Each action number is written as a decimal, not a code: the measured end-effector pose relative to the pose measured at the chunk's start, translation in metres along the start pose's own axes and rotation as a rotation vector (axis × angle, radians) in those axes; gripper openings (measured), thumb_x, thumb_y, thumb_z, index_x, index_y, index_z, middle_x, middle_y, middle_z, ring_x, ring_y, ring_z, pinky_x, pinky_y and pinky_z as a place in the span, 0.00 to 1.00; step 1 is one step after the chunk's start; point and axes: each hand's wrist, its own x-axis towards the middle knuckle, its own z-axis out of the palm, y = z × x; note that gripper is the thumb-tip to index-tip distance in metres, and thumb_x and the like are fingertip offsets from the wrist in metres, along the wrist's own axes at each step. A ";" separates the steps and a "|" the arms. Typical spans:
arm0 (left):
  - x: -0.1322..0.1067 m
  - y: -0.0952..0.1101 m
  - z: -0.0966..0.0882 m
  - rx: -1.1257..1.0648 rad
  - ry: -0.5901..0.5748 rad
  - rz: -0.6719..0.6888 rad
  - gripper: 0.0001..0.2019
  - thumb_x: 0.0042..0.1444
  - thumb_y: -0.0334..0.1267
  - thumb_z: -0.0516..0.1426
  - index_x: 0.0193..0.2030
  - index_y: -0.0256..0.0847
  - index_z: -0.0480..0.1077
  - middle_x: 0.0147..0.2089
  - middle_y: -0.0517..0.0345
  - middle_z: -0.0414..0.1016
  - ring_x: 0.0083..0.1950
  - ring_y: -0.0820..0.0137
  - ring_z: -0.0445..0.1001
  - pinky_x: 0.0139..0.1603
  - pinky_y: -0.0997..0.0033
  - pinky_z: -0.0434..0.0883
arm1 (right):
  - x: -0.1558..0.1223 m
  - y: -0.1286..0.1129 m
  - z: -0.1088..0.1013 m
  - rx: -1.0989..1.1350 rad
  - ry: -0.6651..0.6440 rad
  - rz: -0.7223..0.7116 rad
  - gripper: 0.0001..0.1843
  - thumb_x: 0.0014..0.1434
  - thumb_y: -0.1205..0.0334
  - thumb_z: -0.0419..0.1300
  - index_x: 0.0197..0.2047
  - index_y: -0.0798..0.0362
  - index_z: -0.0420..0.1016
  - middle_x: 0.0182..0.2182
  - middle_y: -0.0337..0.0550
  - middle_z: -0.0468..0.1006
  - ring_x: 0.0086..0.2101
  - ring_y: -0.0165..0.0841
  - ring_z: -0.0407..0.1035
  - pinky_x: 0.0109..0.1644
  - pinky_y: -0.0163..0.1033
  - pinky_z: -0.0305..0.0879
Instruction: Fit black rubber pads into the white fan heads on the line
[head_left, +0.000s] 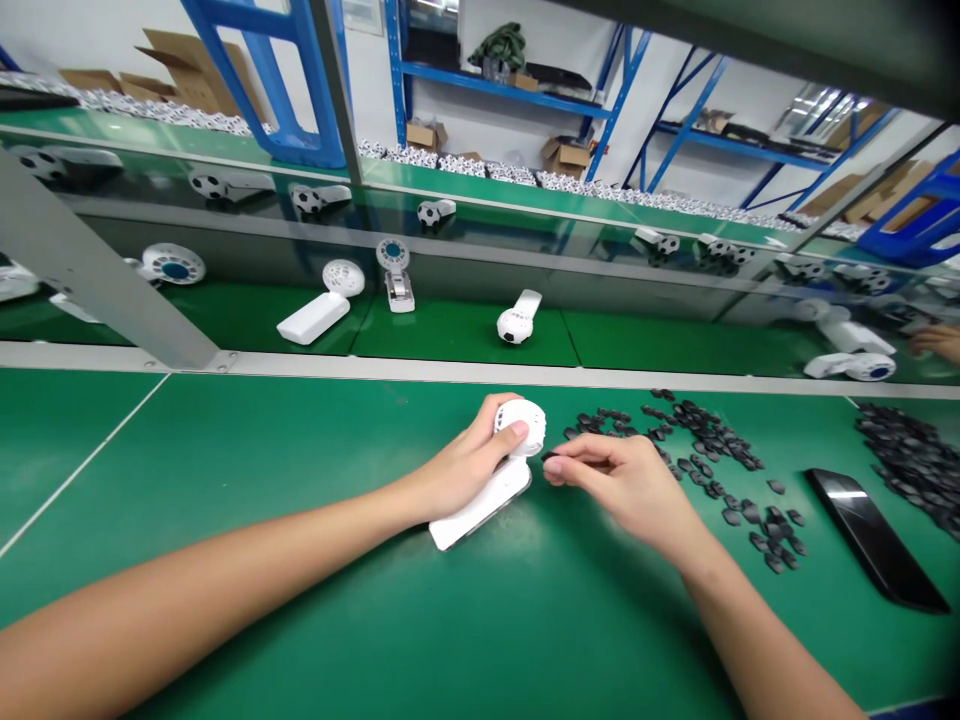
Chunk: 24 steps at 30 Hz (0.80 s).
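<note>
My left hand (466, 470) is closed around a white handheld fan (480, 510) with a round head and a flat, long handle, which rests on the green worktop. Its thumb lies across the fan's head. Just to the right, my right hand (634, 490) pinches a small black plastic piece (550, 456) between thumb and fingertips. The piece is close to the fan's head but apart from it. Many similar loose black pieces (709, 425) are scattered on the worktop behind and beside my right hand.
A shiny black tray-like object (874, 540) lies at right, by a denser pile of black pieces (911, 460). Beyond a metal rail (375, 370), a green conveyor belt (450, 335) carries several white fans (315, 317). A slanted metal post (112, 260) stands at left. Another person's hand (937, 342) shows far right.
</note>
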 end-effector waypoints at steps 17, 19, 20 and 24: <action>0.006 0.013 0.002 0.358 -0.092 -0.091 0.31 0.72 0.64 0.39 0.70 0.45 0.51 0.60 0.44 0.72 0.58 0.52 0.72 0.61 0.48 0.64 | -0.002 0.002 0.022 -0.348 0.278 -0.243 0.10 0.66 0.55 0.67 0.34 0.49 0.81 0.26 0.35 0.84 0.24 0.30 0.75 0.30 0.35 0.66; 0.006 0.013 0.002 0.363 -0.083 -0.112 0.31 0.71 0.65 0.39 0.69 0.46 0.51 0.60 0.44 0.71 0.58 0.51 0.72 0.62 0.48 0.64 | -0.002 0.005 0.023 -0.410 0.282 -0.269 0.10 0.68 0.55 0.66 0.35 0.49 0.80 0.27 0.34 0.83 0.24 0.29 0.74 0.30 0.35 0.64; 0.006 0.013 0.003 0.363 -0.074 -0.114 0.31 0.71 0.65 0.39 0.69 0.46 0.51 0.60 0.44 0.71 0.59 0.51 0.71 0.62 0.48 0.64 | -0.002 0.005 0.024 -0.434 0.279 -0.274 0.11 0.68 0.54 0.66 0.35 0.50 0.80 0.27 0.35 0.83 0.24 0.29 0.73 0.30 0.35 0.63; 0.006 0.012 0.003 0.362 -0.062 -0.096 0.31 0.71 0.65 0.39 0.69 0.46 0.51 0.60 0.44 0.71 0.59 0.52 0.71 0.61 0.50 0.65 | -0.002 0.005 0.023 -0.463 0.258 -0.268 0.12 0.69 0.54 0.65 0.35 0.50 0.78 0.25 0.35 0.81 0.23 0.28 0.72 0.30 0.35 0.64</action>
